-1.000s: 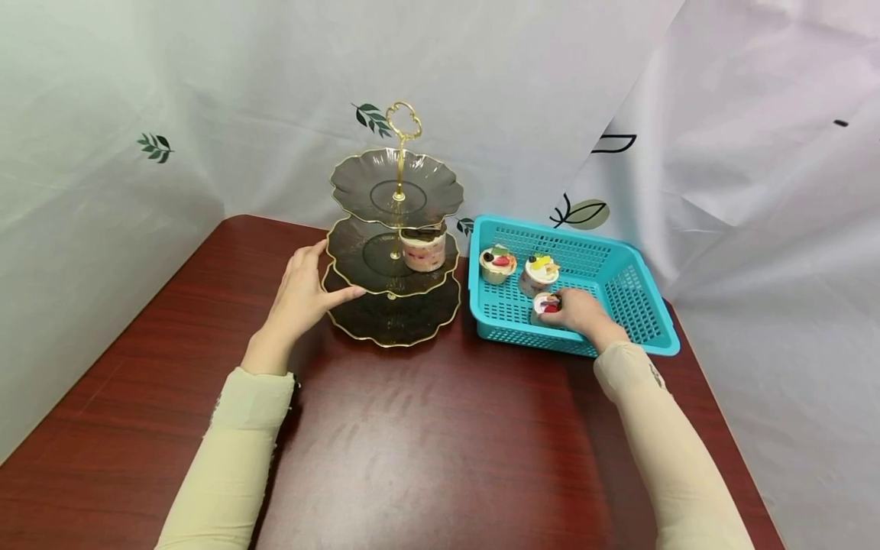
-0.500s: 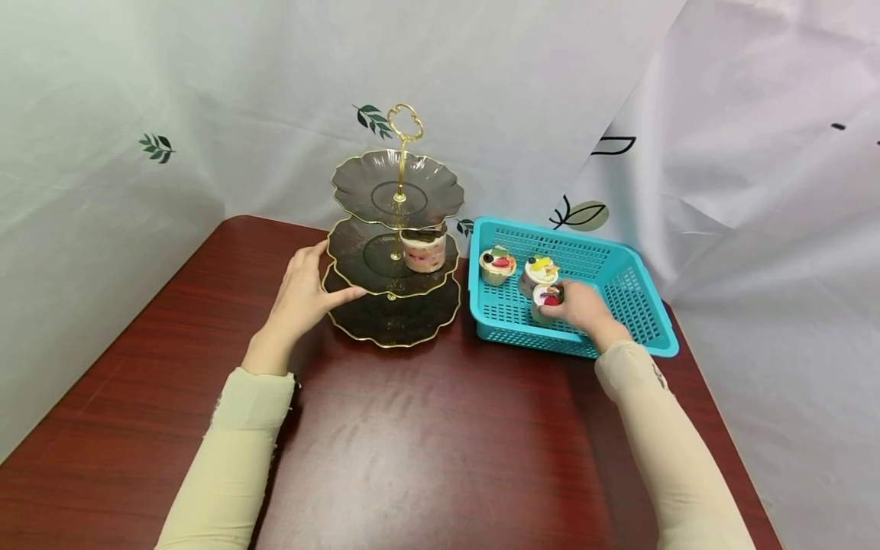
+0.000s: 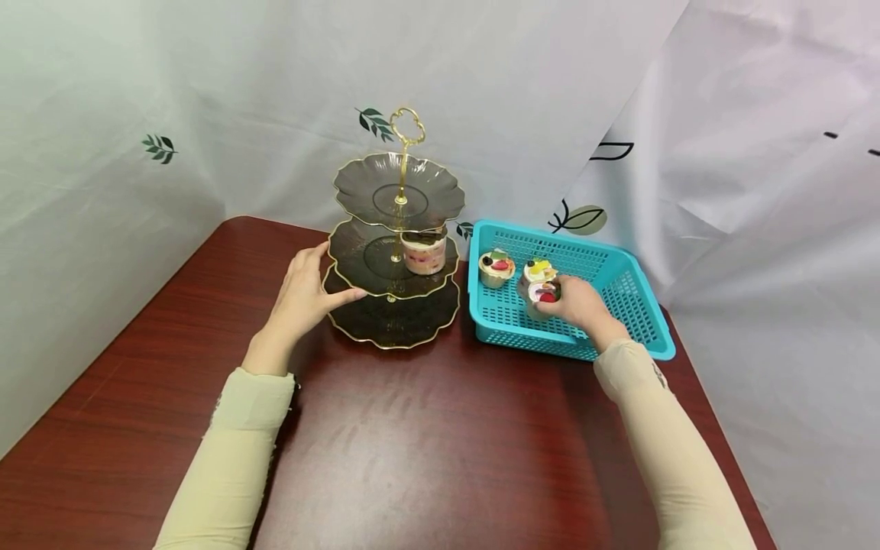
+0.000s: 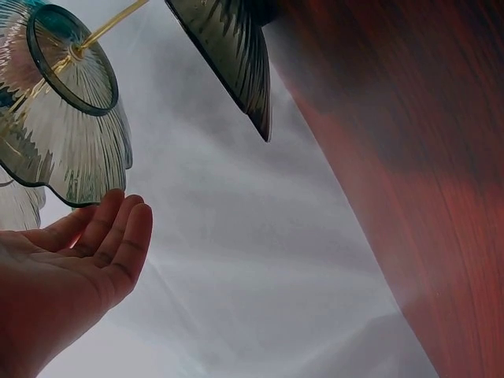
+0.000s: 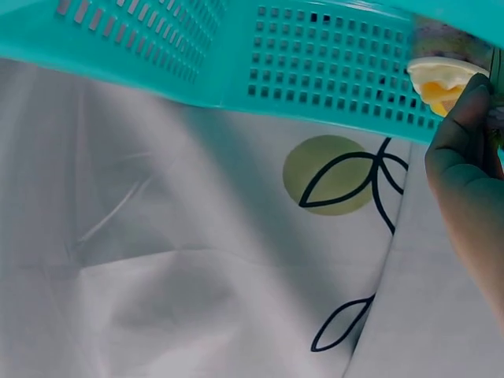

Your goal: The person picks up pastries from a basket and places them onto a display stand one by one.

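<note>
A three-tier cake stand [image 3: 367, 263] with dark scalloped, gold-rimmed plates stands toward the back of the table. My left hand [image 3: 300, 296] touches the left rim of its middle plate, fingers extended; the left wrist view shows the fingertips at the plate edge. On that plate sits a layered dessert cup [image 3: 424, 258]. Inside the turquoise basket [image 3: 577, 350], my right hand [image 3: 583, 307] pinches a small cream dessert cup [image 3: 541, 298] topped with red fruit. It overlaps a yellow-fruit dessert cup [image 3: 538, 270] behind it. A cupcake [image 3: 496, 269] with berries stands to their left.
The reddish-brown table [image 3: 412, 443] extends in front of the stand and basket. A pale curtain [image 3: 275, 153] with leaf prints hangs close behind and at both sides. The stand's gold ring handle [image 3: 408, 126] rises above the top plate.
My right hand has lifted the red-fruit dessert cup slightly, so it now overlaps the yellow-fruit one. My left hand stays at the stand's rim.
</note>
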`<state>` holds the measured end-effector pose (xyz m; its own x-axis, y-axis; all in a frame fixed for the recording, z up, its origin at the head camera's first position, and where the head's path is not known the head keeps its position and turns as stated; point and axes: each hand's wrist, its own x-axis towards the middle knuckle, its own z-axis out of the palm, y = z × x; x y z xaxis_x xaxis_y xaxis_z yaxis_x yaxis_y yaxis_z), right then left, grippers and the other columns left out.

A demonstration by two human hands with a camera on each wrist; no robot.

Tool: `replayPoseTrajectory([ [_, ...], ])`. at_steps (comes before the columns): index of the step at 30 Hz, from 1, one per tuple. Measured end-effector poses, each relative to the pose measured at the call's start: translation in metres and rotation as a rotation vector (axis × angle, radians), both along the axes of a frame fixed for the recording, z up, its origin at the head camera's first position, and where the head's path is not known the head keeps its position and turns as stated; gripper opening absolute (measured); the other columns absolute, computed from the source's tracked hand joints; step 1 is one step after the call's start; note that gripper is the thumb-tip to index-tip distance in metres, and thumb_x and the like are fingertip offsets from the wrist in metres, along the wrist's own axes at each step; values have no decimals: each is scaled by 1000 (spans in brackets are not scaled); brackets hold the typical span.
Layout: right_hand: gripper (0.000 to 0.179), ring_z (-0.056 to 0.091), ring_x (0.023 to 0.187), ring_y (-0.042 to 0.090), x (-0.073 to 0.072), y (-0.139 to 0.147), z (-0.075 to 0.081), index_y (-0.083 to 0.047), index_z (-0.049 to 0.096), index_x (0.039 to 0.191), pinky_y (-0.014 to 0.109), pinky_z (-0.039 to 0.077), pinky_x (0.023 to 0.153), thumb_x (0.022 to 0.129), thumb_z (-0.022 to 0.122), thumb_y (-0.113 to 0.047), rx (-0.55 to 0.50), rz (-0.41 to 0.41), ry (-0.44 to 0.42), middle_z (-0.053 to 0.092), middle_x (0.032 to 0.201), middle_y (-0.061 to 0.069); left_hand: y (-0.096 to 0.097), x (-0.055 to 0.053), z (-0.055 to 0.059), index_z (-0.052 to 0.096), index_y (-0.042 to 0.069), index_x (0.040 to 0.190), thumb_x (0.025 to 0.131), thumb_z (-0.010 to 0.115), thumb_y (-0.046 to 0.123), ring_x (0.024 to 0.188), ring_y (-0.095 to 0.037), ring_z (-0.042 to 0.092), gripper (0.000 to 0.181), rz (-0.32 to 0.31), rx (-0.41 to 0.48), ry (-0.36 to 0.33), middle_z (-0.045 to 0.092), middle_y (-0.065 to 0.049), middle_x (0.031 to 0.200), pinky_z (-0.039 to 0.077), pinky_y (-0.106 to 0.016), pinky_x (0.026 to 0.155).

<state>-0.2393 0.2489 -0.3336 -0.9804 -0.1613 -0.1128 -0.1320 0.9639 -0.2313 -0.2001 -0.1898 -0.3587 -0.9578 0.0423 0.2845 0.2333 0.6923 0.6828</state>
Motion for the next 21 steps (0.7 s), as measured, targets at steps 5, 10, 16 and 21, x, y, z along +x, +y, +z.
replayPoseTrajectory([
  [5,69,56,104,37,2,-2,3,12,45,134,51,49,91,87,65,-35,-11,-2,-4,58,120,27,0,1,0,30,-5,146,72,83,38,133,-44,33,101,-4,-4,-2,38,-29,142,26,-57,110],
  [10,70,57,105,38,4,-4,7,11,43,135,51,49,91,87,65,-35,-35,4,1,58,122,27,0,1,0,29,-5,147,73,82,39,132,-44,33,101,-9,-4,-3,38,-29,142,26,-58,110],
  [16,70,57,102,34,6,-9,13,8,44,137,48,51,88,87,65,-36,-78,10,13,59,120,25,0,1,0,29,-5,147,72,82,39,132,-44,34,102,-7,-7,-3,38,-29,141,27,-57,110],
  [21,68,56,101,33,7,-16,21,7,45,135,46,52,84,86,66,-36,-106,28,37,59,118,22,1,0,0,30,-5,147,72,83,38,132,-44,34,101,-3,-8,-1,38,-29,141,27,-57,110],
])
